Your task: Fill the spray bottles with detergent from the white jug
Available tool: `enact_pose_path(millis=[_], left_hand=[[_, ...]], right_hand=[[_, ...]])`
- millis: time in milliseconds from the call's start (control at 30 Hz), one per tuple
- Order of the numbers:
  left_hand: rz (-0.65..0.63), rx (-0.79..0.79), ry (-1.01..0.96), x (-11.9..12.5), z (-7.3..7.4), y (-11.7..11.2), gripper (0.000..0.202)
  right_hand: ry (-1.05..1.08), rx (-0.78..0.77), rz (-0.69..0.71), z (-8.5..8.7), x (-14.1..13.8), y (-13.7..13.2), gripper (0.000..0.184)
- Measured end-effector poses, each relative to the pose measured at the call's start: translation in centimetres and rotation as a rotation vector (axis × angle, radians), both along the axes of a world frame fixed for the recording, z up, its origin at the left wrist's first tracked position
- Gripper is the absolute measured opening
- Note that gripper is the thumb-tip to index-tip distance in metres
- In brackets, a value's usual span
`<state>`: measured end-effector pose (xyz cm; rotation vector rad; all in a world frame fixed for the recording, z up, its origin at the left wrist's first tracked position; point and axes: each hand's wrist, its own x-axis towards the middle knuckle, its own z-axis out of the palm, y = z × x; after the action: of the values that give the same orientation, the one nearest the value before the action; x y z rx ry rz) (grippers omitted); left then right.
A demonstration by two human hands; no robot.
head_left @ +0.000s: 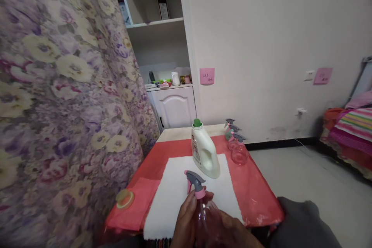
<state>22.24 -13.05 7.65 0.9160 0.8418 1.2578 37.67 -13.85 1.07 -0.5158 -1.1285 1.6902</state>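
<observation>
Close to me, a clear pink spray bottle [207,217] with a grey and pink trigger head stands upright between my hands. My left hand [185,217] wraps its near-left side, thumb by the pink collar. Around the lower right side of the bottle curls my right hand [232,226], its fingers partly cut off by the frame's bottom. Just beyond the trigger head, a white jug [205,151] with a handle and a green spout rests on a white towel [162,197]. The bottle's base is hidden.
Several more spray bottles [240,155] line the right edge of the red-covered table [252,197]. A round yellowish lid [124,199] lies at the left edge. A floral curtain [72,97] hangs close on the left; a cabinet [176,106] stands behind.
</observation>
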Motion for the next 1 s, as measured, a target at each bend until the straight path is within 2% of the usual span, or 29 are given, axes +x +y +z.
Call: enact_pose_path(millis=[67,200,267,333,400,500,667,767,833,900,1000], left_hand=[[0.023,0.007,-0.002,-0.1,0.1,0.1,0.042],[0.046,0.052,-0.020,-0.2,0.4,0.3,0.035],[0.059,0.050,-0.040,-0.3,0.4,0.4,0.031],[0.085,0.034,-0.056,-0.4,0.3,0.4,0.032],[0.116,0.029,-0.061,-0.4,0.2,0.5,0.034],[0.139,0.038,-0.016,-0.4,0.2,0.6,0.034],[0.204,0.034,0.067,-0.6,0.0,0.8,0.037],[0.240,0.012,0.074,-0.7,-0.1,0.9,0.040],[0.249,0.014,0.063,-0.7,-0.1,1.0,0.040],[0.251,0.032,0.021,-0.9,-0.2,1.2,0.039],[0.269,0.059,-0.042,-1.3,-0.2,1.5,0.039]], right_hand=[[0.024,-0.013,0.061,0.7,-0.1,0.1,0.046],[0.185,-0.043,0.275,3.3,-0.9,0.4,0.069],[0.236,-0.043,0.334,4.3,-1.3,0.3,0.073],[0.227,-0.034,0.326,4.6,-1.5,0.3,0.071],[0.181,-0.026,0.275,4.0,-1.6,0.3,0.068],[0.101,-0.016,0.163,1.9,-1.7,0.9,0.067],[-0.063,0.077,0.017,-2.4,-2.2,2.7,0.077],[-0.109,0.083,-0.055,-4.1,-2.7,3.2,0.084],[-0.083,0.017,-0.047,-4.4,-2.9,3.1,0.087],[0.001,-0.144,-0.007,-3.9,-2.9,2.7,0.079],[0.159,-0.398,0.181,-2.3,-2.5,1.8,0.063]])
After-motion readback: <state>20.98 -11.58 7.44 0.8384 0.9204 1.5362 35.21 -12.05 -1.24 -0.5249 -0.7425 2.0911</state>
